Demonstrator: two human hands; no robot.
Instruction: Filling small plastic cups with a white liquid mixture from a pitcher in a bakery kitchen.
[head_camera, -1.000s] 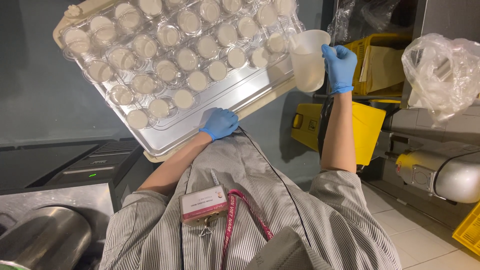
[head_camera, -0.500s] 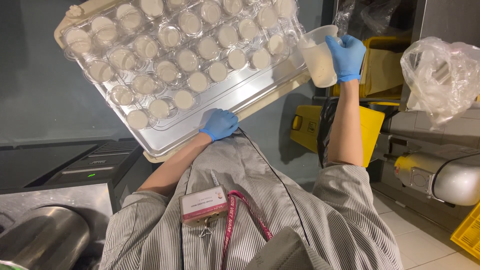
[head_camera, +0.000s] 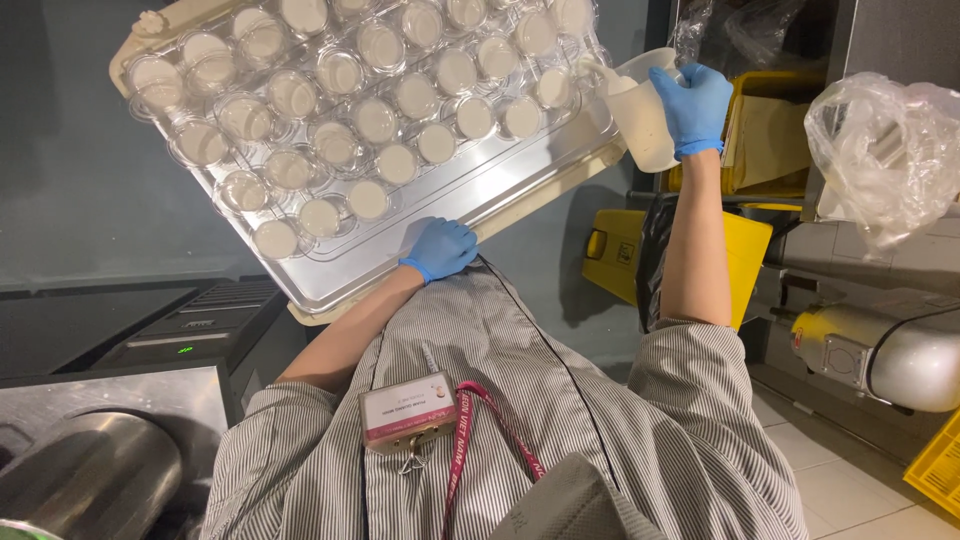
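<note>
A metal tray (head_camera: 480, 195) carries a clear plastic sheet of several small round cups (head_camera: 375, 120) filled with a pale cream mixture. My left hand (head_camera: 440, 248), in a blue glove, rests flat on the tray's near edge. My right hand (head_camera: 693, 105), also blue-gloved, grips a translucent plastic jug (head_camera: 640, 115) holding creamy liquid. The jug is tilted, its spout touching the cups at the tray's right corner. My striped coat, a badge (head_camera: 408, 410) and a red lanyard fill the lower part of the view.
Yellow bins (head_camera: 640, 250) stand under the jug on the right. A crumpled clear plastic bag (head_camera: 885, 150) lies at the far right above a white-and-steel machine (head_camera: 880, 355). A steel pot (head_camera: 85, 480) sits at lower left beside a black appliance (head_camera: 190, 325). A yellow crate (head_camera: 940, 465) is at the lower right corner.
My right hand has lifted the jug and swung it left to the tray's right corner, tipping its spout toward the cups. My left hand and the tray have stayed put.
</note>
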